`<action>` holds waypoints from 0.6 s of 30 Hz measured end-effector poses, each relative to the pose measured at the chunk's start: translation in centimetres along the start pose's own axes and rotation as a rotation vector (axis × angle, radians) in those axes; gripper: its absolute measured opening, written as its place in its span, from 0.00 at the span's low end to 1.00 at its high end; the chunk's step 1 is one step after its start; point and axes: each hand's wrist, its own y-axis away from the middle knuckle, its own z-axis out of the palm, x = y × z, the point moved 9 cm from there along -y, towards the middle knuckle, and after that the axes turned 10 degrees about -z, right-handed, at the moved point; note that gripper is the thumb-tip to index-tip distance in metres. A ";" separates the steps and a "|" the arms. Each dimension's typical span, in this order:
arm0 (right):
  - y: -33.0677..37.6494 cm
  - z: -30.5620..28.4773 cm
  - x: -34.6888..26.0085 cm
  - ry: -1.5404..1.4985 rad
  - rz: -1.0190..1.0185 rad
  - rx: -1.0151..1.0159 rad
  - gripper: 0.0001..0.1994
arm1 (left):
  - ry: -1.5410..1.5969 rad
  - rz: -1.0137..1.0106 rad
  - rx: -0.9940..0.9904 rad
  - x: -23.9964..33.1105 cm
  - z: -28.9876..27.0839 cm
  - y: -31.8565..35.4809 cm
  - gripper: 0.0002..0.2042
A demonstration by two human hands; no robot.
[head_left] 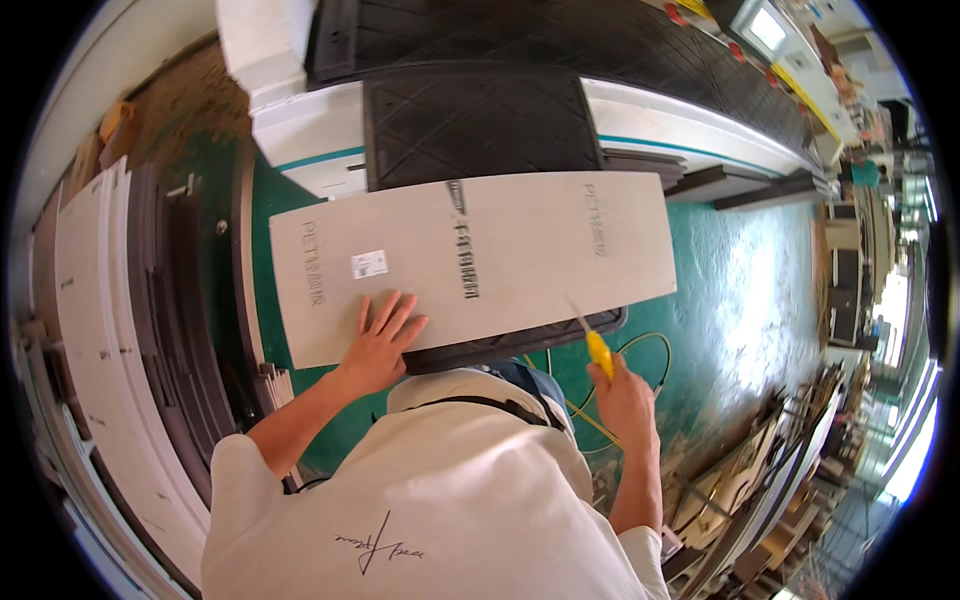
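Observation:
A long, flat cardboard-coloured package [535,240] with dark print lies crosswise before me, a small white label [369,264] stuck on its left half. My left hand [378,345] rests on its near left edge, fingers spread and flat. Just off the near edge on the right, my right hand [622,395] is closed round the yellow handle of a utility knife [598,350]. Its thin metal blade points up and left, with the tip over the package's near edge. Whether the tip touches the surface I cannot tell.
The package lies over a black textured support [480,125], whose near end [500,343] shows beneath it. Beyond stands a white machine frame [690,125] with a blue-green stripe. White and dark boards [100,300] stand at left. A yellow hose [650,340] loops over the green floor.

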 end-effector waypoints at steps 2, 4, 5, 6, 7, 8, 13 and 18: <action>0.3 -1.4 3.3 0.003 0.126 0.030 0.26 | 0.037 -0.044 -0.072 1.1 -0.2 -1.1 0.41; 1.9 -0.9 3.0 -0.084 0.013 -0.089 0.26 | -0.041 -0.094 -0.148 1.8 0.1 -1.6 0.44; 2.6 0.0 2.5 -0.139 -0.111 -0.191 0.25 | -0.016 -0.098 -0.112 2.0 0.2 -1.7 0.47; 3.2 0.5 2.0 -0.190 -0.239 -0.292 0.25 | -0.035 -0.107 -0.108 2.2 0.3 -1.6 0.47; 3.1 0.0 2.8 -0.163 -0.252 -0.342 0.26 | -0.056 -0.117 -0.098 2.5 0.3 -1.7 0.47; 2.0 -1.5 5.8 -0.143 -0.126 -0.204 0.26 | -0.075 -0.129 -0.087 2.6 0.1 -1.7 0.47; -1.8 -4.3 14.1 -0.262 0.062 -0.014 0.24 | -0.168 -0.151 -0.045 2.9 0.3 -1.6 0.47; -5.5 -3.3 12.6 -0.123 -0.275 0.037 0.25 | -0.146 -0.230 0.132 1.5 -0.1 -1.0 0.43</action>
